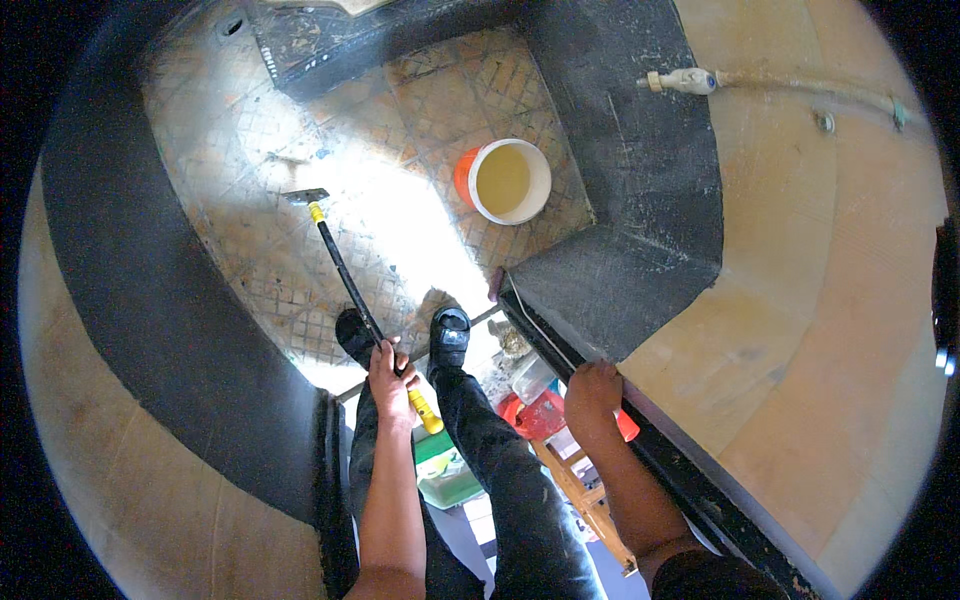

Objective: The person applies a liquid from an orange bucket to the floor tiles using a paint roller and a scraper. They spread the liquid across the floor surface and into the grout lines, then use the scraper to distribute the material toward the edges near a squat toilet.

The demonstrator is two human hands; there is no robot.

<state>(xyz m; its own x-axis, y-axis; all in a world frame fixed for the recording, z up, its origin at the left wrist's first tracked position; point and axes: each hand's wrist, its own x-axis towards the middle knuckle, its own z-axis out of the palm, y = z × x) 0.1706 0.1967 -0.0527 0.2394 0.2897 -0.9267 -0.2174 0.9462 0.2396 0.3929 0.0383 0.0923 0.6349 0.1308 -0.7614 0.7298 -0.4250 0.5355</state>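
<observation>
My left hand (391, 383) is wrapped round a long-handled scraper (345, 275). It has a black shaft, a yellow grip end and a yellow collar below a flat metal blade. That blade points away from me, over the tiled floor; whether it touches the tiles I cannot tell. My right hand (594, 390) is closed in a fist by the black-edged door frame (655, 440). A thin pale rod (540, 322) runs forward from this fist, and a red-orange end (627, 426) shows behind it, like a slim tool with a red handle. My fingers hide its middle.
An orange bucket (511, 181), white inside, holds cloudy yellowish liquid on the worn tiled floor (420, 90). Black-coated lower walls (640, 170) surround it. A tap (683, 81) juts from the right wall. Behind my sandals (451, 335) are a green bin (447, 485) and a wooden ladder-like frame (583, 500).
</observation>
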